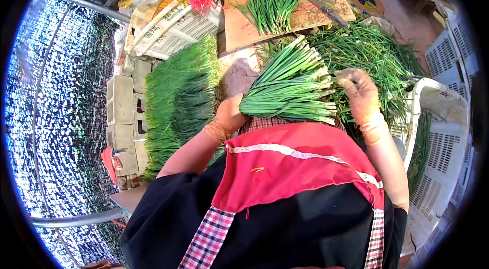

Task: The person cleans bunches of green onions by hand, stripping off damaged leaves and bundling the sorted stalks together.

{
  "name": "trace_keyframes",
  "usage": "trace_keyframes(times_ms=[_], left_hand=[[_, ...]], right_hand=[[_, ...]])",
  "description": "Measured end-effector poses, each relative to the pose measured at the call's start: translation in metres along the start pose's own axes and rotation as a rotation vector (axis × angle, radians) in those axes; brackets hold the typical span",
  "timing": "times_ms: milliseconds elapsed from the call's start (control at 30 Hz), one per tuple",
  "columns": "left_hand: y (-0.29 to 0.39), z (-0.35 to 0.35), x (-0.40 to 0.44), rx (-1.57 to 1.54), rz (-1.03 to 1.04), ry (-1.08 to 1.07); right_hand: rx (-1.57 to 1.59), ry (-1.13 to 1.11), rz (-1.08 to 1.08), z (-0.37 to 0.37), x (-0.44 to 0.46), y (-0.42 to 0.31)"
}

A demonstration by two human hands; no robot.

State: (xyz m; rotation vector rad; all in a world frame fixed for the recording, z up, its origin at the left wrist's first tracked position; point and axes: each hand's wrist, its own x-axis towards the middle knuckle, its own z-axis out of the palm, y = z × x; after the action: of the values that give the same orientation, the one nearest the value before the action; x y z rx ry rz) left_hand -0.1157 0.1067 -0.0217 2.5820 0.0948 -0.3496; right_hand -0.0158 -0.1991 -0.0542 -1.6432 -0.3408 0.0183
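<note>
My left hand (230, 115), in an orange glove, is closed around the leafy end of a large bundle of garlic chives (290, 83). The bundle lies over my lap, its pale cut ends fanned out to the right. Just beyond those ends is my right hand (360, 95), gloved too, with its fingers bent together as in a pinch. Whatever they may hold is too small to make out. Behind that hand spreads a heap of loose chives (356, 47).
Tied chive bundles (183, 96) are stacked at the left beside concrete blocks (122, 116). Ahead, a board (237, 24) carries a smaller chive pile (275, 4) and a knife (326, 6). A white crate (173, 32) stands front left; a white basket (440, 152) is at the right.
</note>
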Motion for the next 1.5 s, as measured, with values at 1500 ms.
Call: trace_keyframes(times_ms=[1500], left_hand=[[-0.016, 0.003, 0.005, 0.029, 0.051, 0.009]], right_hand=[[-0.118, -0.408, -0.210, 0.008, 0.044, -0.002]])
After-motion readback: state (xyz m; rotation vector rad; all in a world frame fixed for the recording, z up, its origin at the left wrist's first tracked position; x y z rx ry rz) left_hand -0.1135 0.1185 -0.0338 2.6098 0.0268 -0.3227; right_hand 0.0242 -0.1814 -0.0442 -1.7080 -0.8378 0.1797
